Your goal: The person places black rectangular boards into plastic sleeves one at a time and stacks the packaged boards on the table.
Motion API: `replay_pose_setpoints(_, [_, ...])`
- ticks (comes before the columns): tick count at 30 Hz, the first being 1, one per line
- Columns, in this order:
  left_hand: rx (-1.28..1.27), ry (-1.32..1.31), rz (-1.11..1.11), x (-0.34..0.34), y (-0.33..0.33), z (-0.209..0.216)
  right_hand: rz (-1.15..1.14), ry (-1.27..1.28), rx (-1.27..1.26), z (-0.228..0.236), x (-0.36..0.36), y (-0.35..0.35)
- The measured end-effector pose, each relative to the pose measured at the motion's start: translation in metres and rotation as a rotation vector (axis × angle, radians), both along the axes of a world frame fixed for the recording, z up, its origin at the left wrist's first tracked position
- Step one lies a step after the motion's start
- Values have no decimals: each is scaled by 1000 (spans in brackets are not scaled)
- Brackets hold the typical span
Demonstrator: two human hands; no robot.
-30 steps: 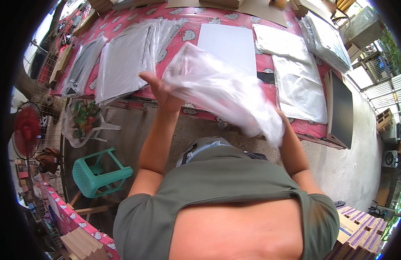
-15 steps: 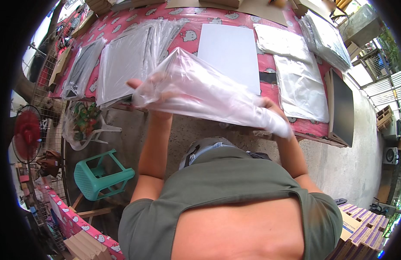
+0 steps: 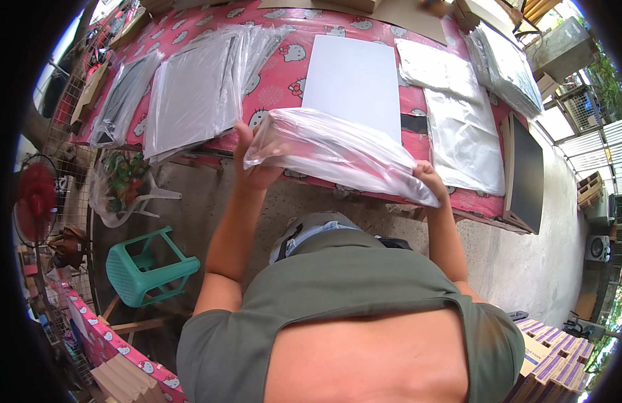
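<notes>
A clear plastic bag [image 3: 338,151] stretches between my two hands above the table's near edge. My left hand [image 3: 260,164] is at the bag's left end, thumb raised and apart, its fingers extended and showing through the film. At the other end, my right hand [image 3: 430,180] is closed on a gathered corner of the bag. Behind the bag lies a white rectangular board [image 3: 354,77], its lower part covered by the film.
The pink patterned table [image 3: 294,54] bears plastic-wrapped grey boards [image 3: 190,87] on the left and stacked clear bags [image 3: 464,141] on the right. A dark-faced panel [image 3: 526,174] leans at the right end. A green stool [image 3: 153,269] lies tipped at lower left.
The bag has dropped from its raised peak and flattened out, uncovering more of the white board. My left hand has shifted right; my right hand shows more clearly at the bag's corner.
</notes>
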State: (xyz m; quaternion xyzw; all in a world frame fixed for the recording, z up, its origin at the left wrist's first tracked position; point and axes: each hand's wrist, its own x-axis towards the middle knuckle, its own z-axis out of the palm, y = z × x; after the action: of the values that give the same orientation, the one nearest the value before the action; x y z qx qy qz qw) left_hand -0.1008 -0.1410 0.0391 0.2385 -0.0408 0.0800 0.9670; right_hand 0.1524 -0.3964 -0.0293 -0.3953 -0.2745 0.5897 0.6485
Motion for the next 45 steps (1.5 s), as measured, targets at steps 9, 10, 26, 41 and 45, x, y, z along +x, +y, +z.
replay_pose_setpoints(9, [0,532,384,19,12,-38,-33,-354,-417,14,-5,7])
replay_pose_setpoints(10, [-114,639,383,26,26,-81,-71,-489,-468,6,-7,11])
replay_pose_setpoints(26, [1039,967,1084,27,-10,-98,-497,-778,-712,-11,-9,22])
replay_pose_setpoints(41, [371,-189,525,17,39,108,-613,-626,386,184,27,37])
replay_pose_setpoints(45, [419,3,701,89,131,85,-1034,-1322,-170,229,28,118])
